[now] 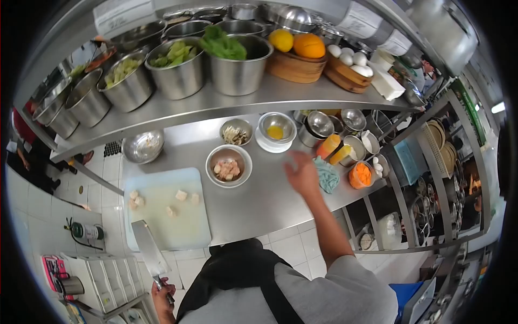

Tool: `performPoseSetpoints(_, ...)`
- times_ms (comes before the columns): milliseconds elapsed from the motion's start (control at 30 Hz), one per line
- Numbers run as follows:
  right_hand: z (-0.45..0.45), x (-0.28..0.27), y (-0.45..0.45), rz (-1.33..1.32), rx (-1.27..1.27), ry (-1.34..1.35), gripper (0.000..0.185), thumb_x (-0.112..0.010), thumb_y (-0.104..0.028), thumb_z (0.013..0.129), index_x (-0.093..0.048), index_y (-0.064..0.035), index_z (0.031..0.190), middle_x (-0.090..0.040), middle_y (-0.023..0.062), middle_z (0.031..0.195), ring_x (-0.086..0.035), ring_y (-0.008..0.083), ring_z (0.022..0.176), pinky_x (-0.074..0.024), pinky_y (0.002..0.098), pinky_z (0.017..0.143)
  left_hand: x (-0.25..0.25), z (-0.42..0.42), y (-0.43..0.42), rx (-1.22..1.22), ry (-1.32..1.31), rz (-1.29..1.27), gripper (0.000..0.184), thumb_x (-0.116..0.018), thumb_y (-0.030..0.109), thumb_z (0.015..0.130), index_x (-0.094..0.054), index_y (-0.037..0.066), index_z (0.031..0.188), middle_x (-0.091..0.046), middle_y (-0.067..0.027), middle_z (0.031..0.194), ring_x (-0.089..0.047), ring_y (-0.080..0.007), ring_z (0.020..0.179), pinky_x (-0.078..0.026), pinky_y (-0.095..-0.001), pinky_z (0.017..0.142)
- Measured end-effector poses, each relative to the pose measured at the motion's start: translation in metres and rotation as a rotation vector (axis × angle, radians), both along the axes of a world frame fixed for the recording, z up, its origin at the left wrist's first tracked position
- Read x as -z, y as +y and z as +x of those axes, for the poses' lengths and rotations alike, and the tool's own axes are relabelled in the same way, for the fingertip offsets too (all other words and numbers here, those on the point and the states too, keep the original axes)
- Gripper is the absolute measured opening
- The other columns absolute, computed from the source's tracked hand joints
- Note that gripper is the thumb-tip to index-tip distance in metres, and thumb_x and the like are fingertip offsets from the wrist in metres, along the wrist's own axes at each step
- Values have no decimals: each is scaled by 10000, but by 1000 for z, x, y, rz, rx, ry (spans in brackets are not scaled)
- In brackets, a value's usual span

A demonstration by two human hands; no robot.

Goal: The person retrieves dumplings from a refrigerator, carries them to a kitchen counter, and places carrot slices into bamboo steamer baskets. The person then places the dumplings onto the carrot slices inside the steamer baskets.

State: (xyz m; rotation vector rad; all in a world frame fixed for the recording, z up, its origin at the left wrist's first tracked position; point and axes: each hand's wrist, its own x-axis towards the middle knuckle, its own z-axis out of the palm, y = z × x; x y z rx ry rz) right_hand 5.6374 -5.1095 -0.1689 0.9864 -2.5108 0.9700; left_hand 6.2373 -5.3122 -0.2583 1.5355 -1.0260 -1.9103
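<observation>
In my left hand (163, 296) is the handle of a cleaver (149, 249), its wide blade tilted up over the near edge of the white cutting board (167, 232). Several pale chunks of meat (181, 194) lie on that board. My right hand (301, 171) reaches over the steel table, empty, with its fingers apart. Beside it is a crumpled green cloth (327, 175). A steel bowl of cut pieces of raw meat (227, 169) sits left of this hand. Beyond it, a bowl with yellow contents (275, 131) rests on a white round base.
A bowl of sliced mushrooms (236, 133) and a metal bowl (143, 147) stand farther back. Squeeze bottles (328, 146) and a tub of orange pieces (360, 175) are at right. Overhead runs a shelf (216, 105) with steel containers, eggs and fruit.
</observation>
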Motion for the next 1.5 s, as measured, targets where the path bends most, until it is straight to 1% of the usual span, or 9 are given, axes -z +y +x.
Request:
performPoseSetpoints(300, -208, -254, 135, -191, 590, 578, 290, -661, -254, 960, -726, -79, 1182, -718, 214, 1133, -642, 424, 1081, -496, 506, 949, -6, -21, 2, 92, 4, -68, 350, -671, 29, 760, -640, 69, 1106, -593, 9, 857, -659, -150, 749, -566, -294, 684)
performPoseSetpoints(533, -377, -265, 177, 307, 498, 283, 276, -693, -307, 882, -794, -120, 1057, -761, 185, 1065, -725, 409, 983, -570, 487, 894, -17, -40, 25, 45, 50, -118, 373, -699, 30, 728, -651, 72, 1096, -599, 18, 840, -660, -142, 755, -557, -311, 740)
performPoseSetpoints(800, -332, -286, 186, -151, 610, 456, 357, -614, -325, 909, -735, -39, 1085, -746, 225, 1014, -710, 426, 972, -549, 493, 870, -14, -51, 48, 41, 86, -187, 352, -677, 2, 742, -655, 25, 1093, -610, -18, 830, -632, -148, 686, -535, -288, 677)
performPoseSetpoints(933, -197, -259, 151, -665, 143, 291, 312, -530, -142, 982, -653, -10, 1235, -679, 110, 1120, -646, 228, 999, -508, 372, 906, -38, -80, 64, 124, -6, -301, 422, -624, 71, 823, -638, -9, 1238, -666, -46, 899, -641, -145, 715, -538, -287, 674)
performPoseSetpoints(1033, -72, -174, 56, -810, -245, -272, 346, -525, -58, 982, -635, 9, 1303, -696, 116, 1158, -667, 193, 1010, -529, 301, 893, -65, -101, 72, 117, -29, -147, 487, -591, -39, 818, -581, 12, 1302, -702, -79, 1130, -583, -108, 617, -502, -269, 565)
performPoseSetpoints(1200, 86, -76, -61, -486, -632, -840, 328, -505, 58, 964, -707, -63, 1192, -708, 64, 1197, -673, 184, 1104, -517, 317, 975, -97, -131, 82, -26, 235, -131, 321, -586, -105, 838, -549, 62, 1110, -666, -171, 1241, -558, -117, 531, -490, -256, 498)
performPoseSetpoints(1300, 189, -61, -112, -332, -1113, -382, 333, -601, 82, 840, -710, -76, 1113, -660, 148, 1303, -629, 348, 1232, -494, 423, 1058, -107, -124, 71, -53, 226, -123, 310, -598, -99, 836, -541, 64, 1093, -676, -141, 1095, -550, -119, 517, -472, -261, 483)
performPoseSetpoints(1400, 270, -47, -156, -179, -1445, -217, 292, -670, -97, 914, -690, -39, 1199, -613, 158, 1394, -576, 343, 1309, -409, 509, 1142, -110, -101, 51, -38, 228, -106, 304, -615, -86, 830, -535, 68, 1079, -642, -87, 871, -542, -123, 501, -454, -267, 470)
performPoseSetpoints(1500, 318, -32, -202, 29, -1556, 58, 617, -698, -376, 951, -554, -4, 1423, -476, 174, 1569, -407, 337, 1493, -230, 586, 1241, -113, -66, 32, -50, 283, -81, 313, -618, -72, 824, -531, 75, 1087, -562, -35, 703, -530, -124, 480, -439, -273, 458)
